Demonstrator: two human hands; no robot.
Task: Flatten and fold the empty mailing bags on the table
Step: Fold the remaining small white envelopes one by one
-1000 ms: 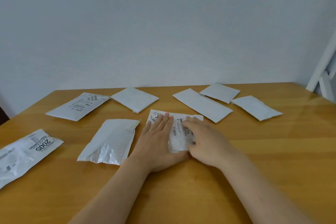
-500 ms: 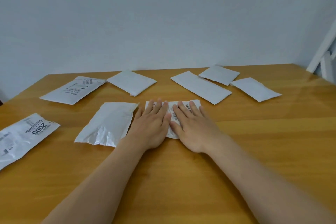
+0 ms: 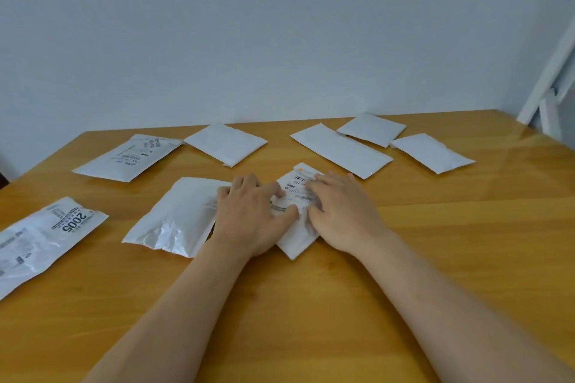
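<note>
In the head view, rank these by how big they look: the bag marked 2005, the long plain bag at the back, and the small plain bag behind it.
1. Bag marked 2005, though it lies nearest the camera and is cut off at the left edge.
2. Long plain bag.
3. Small plain bag, farthest away, so its true size is unsure.

White mailing bags on wooden table.
Labelled bag centre, crumpled; crinkled bag at 9 o'clock; flat bags lie toward 12 o'clock.
</note>
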